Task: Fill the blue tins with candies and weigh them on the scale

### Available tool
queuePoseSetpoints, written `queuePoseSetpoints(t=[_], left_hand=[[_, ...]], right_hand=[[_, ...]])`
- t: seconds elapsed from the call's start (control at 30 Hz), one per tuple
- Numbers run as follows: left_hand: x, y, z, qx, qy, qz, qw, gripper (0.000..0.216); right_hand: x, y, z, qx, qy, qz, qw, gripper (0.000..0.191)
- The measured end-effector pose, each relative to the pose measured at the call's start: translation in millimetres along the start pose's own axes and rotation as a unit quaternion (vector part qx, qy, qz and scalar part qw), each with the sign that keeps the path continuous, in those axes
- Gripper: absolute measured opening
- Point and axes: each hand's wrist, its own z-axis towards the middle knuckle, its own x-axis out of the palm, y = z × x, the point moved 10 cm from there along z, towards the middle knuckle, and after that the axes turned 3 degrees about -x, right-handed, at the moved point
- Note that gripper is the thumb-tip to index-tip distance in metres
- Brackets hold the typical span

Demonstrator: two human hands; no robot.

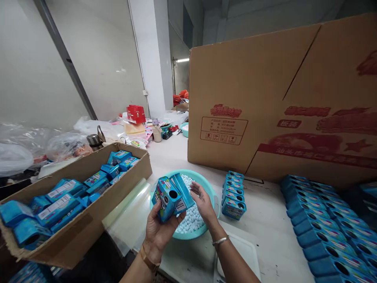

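Gripping two small blue boxes in the left hand, with palm turned upward, thumb along the left side of one box and fingers curled beneath the other. Tilting both boxes, pressed against each other, with a round dark opening showing in one. Holding the right hand just beside the pair, loosely open and grasping nothing, with fingers extended toward the nearer box; too close to tell whether touching it. Reaching in with forearms converging, wearing a brown band at the left wrist and a silver bangle at the right. Poised above a turquoise basin filled with small pale balls. Flanked to the left of the hands by clear plastic sheets and an open carton of similar boxes, to the right by a short row of boxes and, farther off, longer rows on the white counter. Backed, beyond the right hand, by a large printed cardboard box.
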Motion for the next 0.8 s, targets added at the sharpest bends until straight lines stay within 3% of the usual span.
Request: queuePoseSetpoints(t=[0.07, 0.13, 0.33, 0.53, 0.8], left_hand=[[0, -2, 1, 0.008, 0.024, 0.006, 1.0, 0.039], [-3, -2, 4, 0.01, 0.03, 0.014, 0.999, 0.041], [-23, 18, 8, -0.021, -0.021, -0.001, 1.0, 0.042], [-31, 17, -6, -0.007, -0.011, -0.01, 1.0, 0.045], [-40, 20, -27, -0.077, -0.114, 0.007, 0.991, 0.028]], right_hand=[[13, 13, -17, 0.005, 0.036, 0.096, 0.995, 0.053], [25, 31, -34, -0.022, 0.068, 0.123, 0.99, 0.055], [36, 60, -60, -0.059, 0.042, -0.025, 0.997, 0.082], [32, 71, -66, -0.066, 0.041, 0.016, 0.997, 0.08], [24, 111, -60, -0.088, 0.157, -0.072, 0.981, 0.086]])
